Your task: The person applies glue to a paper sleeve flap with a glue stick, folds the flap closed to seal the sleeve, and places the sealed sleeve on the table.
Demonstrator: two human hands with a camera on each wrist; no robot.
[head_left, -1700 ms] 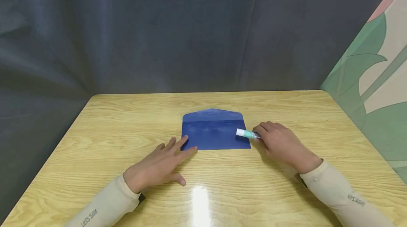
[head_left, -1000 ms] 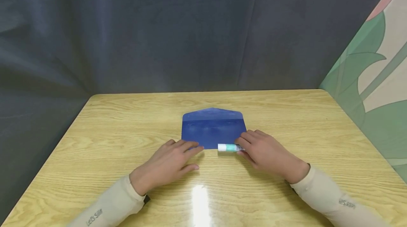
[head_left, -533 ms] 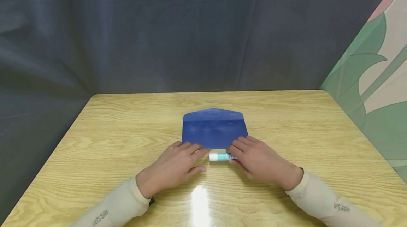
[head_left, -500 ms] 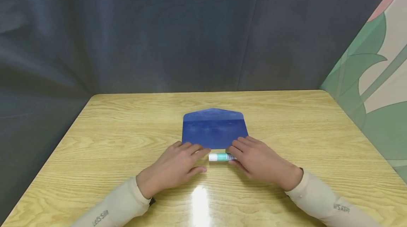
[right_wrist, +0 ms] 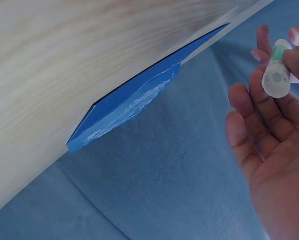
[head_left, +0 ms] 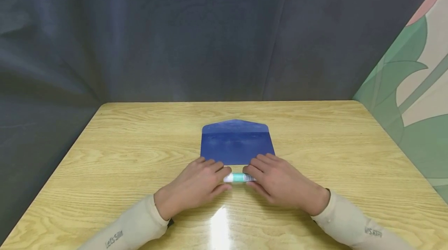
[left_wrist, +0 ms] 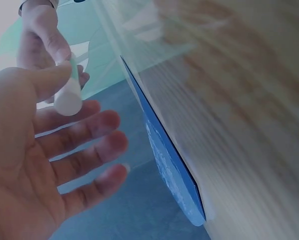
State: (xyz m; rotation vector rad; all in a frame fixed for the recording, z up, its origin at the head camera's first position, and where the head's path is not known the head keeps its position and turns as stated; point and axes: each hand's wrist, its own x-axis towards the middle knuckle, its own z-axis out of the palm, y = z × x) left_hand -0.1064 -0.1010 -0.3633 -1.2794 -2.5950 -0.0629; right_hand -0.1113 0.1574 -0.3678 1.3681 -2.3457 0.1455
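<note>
A glue stick [head_left: 238, 177] with a white cap and a teal label lies level between my two hands, close in front of the envelope. My right hand [head_left: 285, 182] pinches its labelled end between thumb and fingers. My left hand [head_left: 194, 186] is at the cap, thumb on one side and forefinger on the other, the other fingers spread loosely in the left wrist view. Beyond the hands a blue envelope [head_left: 234, 145] rests on the table with its flap [right_wrist: 120, 114] unfolded away from me. Whitish streaks mark the flap in both wrist views.
The wood-grain table [head_left: 140, 137] ends at a dark curtain [head_left: 196, 40] behind. A wall with painted leaves [head_left: 416, 106] stands along the right side. Light glares off the tabletop between my forearms.
My right hand has brought the glue stick from the envelope's right side leftward and nearer to me. My left hand has left the envelope's corner and moved right to the cap.
</note>
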